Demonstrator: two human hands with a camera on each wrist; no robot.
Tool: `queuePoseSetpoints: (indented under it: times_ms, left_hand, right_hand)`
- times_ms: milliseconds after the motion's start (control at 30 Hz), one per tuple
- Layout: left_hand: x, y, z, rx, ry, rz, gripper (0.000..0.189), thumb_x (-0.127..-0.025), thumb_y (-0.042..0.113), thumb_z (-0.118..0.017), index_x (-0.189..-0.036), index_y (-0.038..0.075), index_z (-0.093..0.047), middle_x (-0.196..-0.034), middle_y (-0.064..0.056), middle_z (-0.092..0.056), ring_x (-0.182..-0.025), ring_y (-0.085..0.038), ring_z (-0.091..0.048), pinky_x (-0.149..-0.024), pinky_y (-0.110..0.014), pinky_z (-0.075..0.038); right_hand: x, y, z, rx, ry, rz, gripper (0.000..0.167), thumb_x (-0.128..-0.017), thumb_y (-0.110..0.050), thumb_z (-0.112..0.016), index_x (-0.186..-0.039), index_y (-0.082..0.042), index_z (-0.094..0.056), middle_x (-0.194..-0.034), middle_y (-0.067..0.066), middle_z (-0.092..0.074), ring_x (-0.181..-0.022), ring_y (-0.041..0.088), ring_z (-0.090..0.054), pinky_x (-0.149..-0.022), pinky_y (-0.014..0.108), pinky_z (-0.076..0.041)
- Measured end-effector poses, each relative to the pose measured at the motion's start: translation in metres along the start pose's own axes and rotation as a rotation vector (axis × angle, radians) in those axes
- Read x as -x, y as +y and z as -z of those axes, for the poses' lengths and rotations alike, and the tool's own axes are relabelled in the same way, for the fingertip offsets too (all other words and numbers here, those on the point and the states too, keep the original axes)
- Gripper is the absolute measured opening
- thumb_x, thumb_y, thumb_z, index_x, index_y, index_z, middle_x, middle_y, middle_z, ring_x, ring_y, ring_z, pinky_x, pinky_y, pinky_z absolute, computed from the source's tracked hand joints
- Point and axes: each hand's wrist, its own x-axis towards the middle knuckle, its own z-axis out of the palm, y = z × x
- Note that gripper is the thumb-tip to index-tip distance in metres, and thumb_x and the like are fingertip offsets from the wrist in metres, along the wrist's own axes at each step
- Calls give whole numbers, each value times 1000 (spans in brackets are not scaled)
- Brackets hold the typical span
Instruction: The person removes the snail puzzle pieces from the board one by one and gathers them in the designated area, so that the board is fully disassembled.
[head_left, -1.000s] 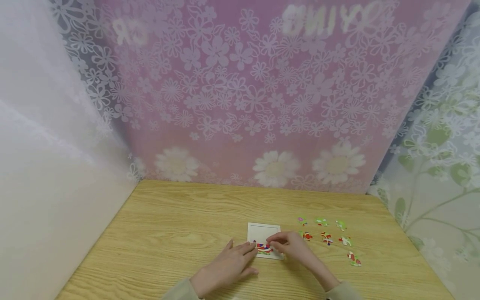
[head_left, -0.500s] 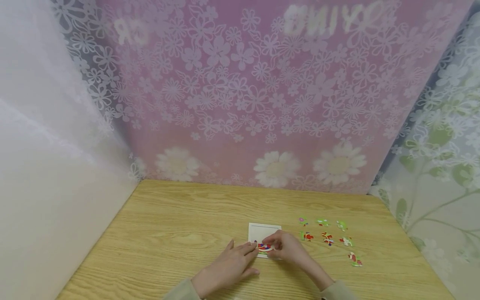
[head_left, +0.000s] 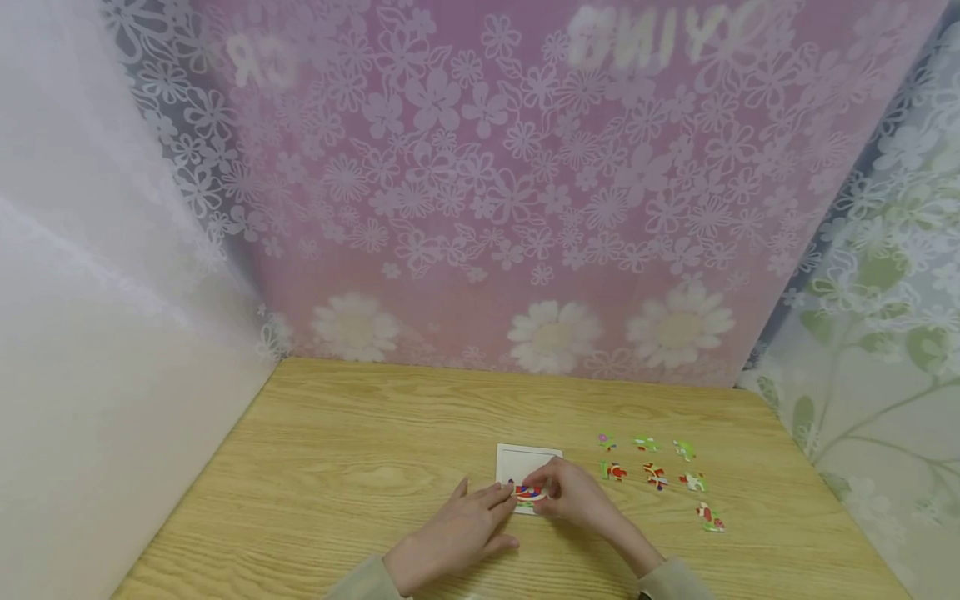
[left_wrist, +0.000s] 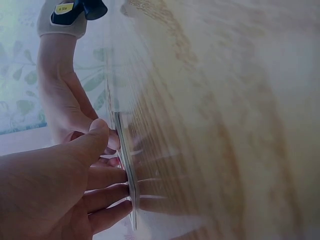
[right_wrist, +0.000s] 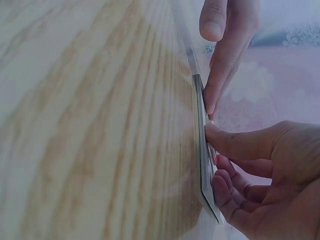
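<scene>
A white square puzzle tray [head_left: 525,461] lies on the table, its upper part bare. Joined puzzle pieces [head_left: 529,492] in red, blue and green fill its lower part. My left hand [head_left: 457,531] lies at the tray's left side, its straight fingertips pressing on the pieces. My right hand [head_left: 576,497] bends over the right side and pinches a puzzle piece between thumb and fingers, down at the tray's surface. Those fingers mostly cover that piece. In the right wrist view, the thumb [right_wrist: 227,140] touches the tray's face near a bit of red.
Several loose puzzle pieces lie to the right of the tray, among them a red one [head_left: 655,477], a green one [head_left: 683,450] and a nearer one with pink [head_left: 709,517]. The wooden table [head_left: 360,450] meets a pink flowered backdrop [head_left: 465,250] behind.
My right hand has shifted slightly left and its fingers have closed in over the right of the joined pieces. The left hand stays where it was.
</scene>
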Motion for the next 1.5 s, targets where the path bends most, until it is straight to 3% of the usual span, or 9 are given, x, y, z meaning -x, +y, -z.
queuePoseSetpoints:
  times_ms: [500, 867, 1067, 1300, 1500]
  left_hand:
    - [-1, -1, -3, -39, 19, -5, 61, -102, 54, -49, -145, 12, -57, -153, -6, -50, -137, -19, -52, -105, -59, -45]
    - [0, -1, -2, -34, 23, -8, 61, -102, 54, -49, -145, 12, -57, -153, -6, -50, -137, -20, -52, -104, -60, -45]
    - [-1, -1, -3, -34, 23, -7, 60, -102, 54, -50, -144, 12, -58, -152, -6, -51, -137, -20, -52, -104, -60, -45]
    - [-1, -2, -4, -22, 18, -12, 60, -102, 53, -49, -144, 11, -58, -152, -6, -51, -137, -20, -52, -104, -61, -45]
    - [0, -2, -3, -8, 6, -10, 60, -102, 53, -49, -145, 11, -57, -153, -6, -49, -138, -20, -51, -105, -61, -44]
  right_hand:
    - [-2, -1, 0, -31, -10, -4, 31, -72, 1, -87, -98, -8, -72, -84, 1, -62, -73, 7, -55, -64, 22, -45]
    - [-1, 1, 4, -181, 13, -48, 28, -77, 6, -81, -102, -4, -74, -89, 7, -69, -82, 18, -68, -70, 25, -55]
    - [-2, 6, 11, -246, 56, -71, 20, -86, 1, -75, -106, -3, -75, -105, 14, -72, -84, 19, -68, -69, 25, -55]
    - [5, 8, 26, -423, 87, -127, 23, -91, -1, -72, -114, 2, -73, -114, 22, -70, -85, 30, -71, -71, 37, -61]
    - [13, 20, 38, -444, 104, -142, 27, -93, -6, -71, -118, 4, -70, -119, 25, -68, -91, 32, -71, -76, 40, -61]
